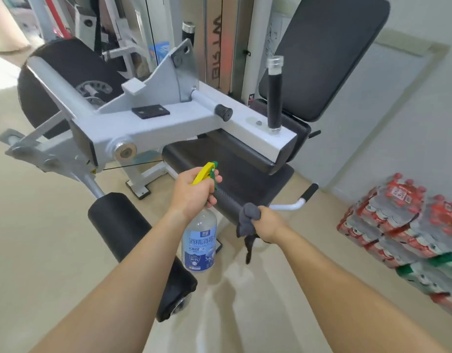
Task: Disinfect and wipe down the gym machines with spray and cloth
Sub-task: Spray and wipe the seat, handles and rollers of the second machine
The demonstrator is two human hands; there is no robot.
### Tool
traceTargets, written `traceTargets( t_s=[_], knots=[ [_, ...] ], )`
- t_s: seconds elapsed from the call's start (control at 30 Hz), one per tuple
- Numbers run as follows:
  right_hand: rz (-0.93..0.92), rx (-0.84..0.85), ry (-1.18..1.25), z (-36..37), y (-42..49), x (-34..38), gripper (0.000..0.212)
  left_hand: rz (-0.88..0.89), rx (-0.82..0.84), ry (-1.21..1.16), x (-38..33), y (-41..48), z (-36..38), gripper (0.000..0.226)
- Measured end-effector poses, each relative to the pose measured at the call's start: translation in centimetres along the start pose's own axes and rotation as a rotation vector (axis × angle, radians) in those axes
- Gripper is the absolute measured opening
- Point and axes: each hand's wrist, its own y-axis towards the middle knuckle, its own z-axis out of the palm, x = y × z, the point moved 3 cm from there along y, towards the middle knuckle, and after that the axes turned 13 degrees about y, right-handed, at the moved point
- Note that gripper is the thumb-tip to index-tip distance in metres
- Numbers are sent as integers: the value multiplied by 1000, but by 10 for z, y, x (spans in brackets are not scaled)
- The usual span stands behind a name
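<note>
1. My left hand (pixel 194 193) had its grip closed tight round the neck of the alcohol spray bottle (pixel 200 242), fingers wrapped just under the yellow trigger head (pixel 203 171). The bottle hung upright below my fist, close in front of the leg-extension machine (pixel 194 122).
2. My right hand (pixel 268 222) had its grip closed on a bunched grey cloth (pixel 249 216). The wad touched the near end of the black side handle (pixel 227 200), and a dark tail dangled beneath.
3. The nozzle faced the seat pad (pixel 245 174) rather than the handle, so I judged a slight turn of the wrist was needed before squeezing.
4. One or two short bursts would probably have been enough, since heavy spray would drip onto the floor (pixel 54 225) and leave it slick.
5. A balled cloth covers little. I thought it better to open it, wrap it round the handle, and draw it along the full length toward the white bent bar (pixel 288 207).
6. The hanging tail could snag, so tucking it into my palm seemed wise.
</note>
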Motion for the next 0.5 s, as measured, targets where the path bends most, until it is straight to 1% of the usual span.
traceTargets(
  t_s=[0.1,0.13,0.2,0.3,0.33,0.43,0.47,0.5],
  knots=[
    [10,20,131,-21,-50,30,19,-1,40,32,-33,-21,-8,37],
    [18,28,170,-29,-67,44,19,-1,52,35,-46,-27,-13,37],
    [49,64,265,-38,-92,67,27,-3,68,30,-68,-38,-24,37],
    [64,64,439,-49,-122,108,24,-3,87,36,-103,-47,-48,38],
    [69,31,513,-54,-132,124,26,-1,95,38,-115,-50,-57,38],
    [22,-117,742,-66,-146,158,50,-2,126,48,-149,-54,-81,38],
    [26,-180,826,-71,-152,167,51,4,142,62,-159,-55,-87,38],
    [25,-241,920,-77,-160,176,45,15,158,77,-167,-55,-90,37]
  ],
)
